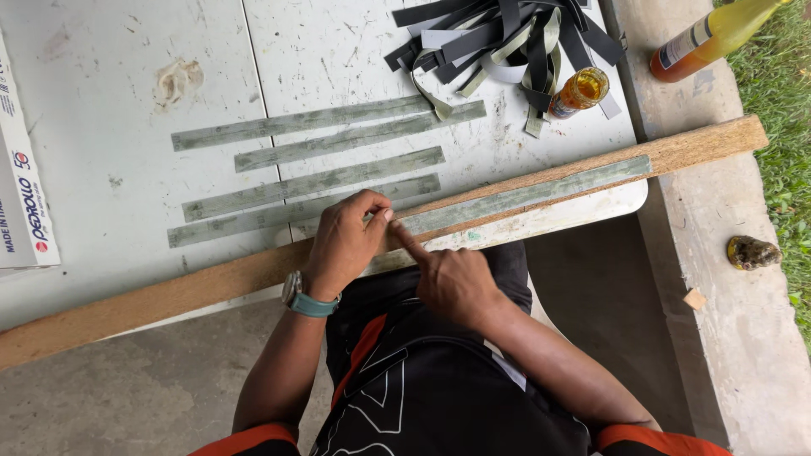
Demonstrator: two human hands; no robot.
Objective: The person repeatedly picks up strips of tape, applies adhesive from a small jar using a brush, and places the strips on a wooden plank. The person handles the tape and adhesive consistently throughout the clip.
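Below, a white table [127,127], scuffed and stained, is filling most of the view, with a concrete ledge [718,211] running along its right side and grass beyond. Lying diagonally across the table's near edge is a long wooden board [169,295], reaching from the lower left up to the ledge. A grey-green strip [524,196] is lying flat along the board's upper half, its near end sitting under the person's fingers.

The left hand [345,245], wearing a teal-banded wristwatch [297,295], is curling over the board, its fingertips pinching down on the end of the strip. The right hand [452,279] is loosely closed with the index finger stretched out, pressing its tip on the strip just beside the left fingertips; it is grasping nothing.

Four more grey-green strips [312,181] are lying side by side on the table beyond the board, apart from one another. At the far edge a tangled pile of black and pale bands [507,38] is resting, with a small amber jar [579,91] touching it. A yellow bottle [710,38] is lying on the ledge, and a white carton [21,194] is sitting at the table's left edge.
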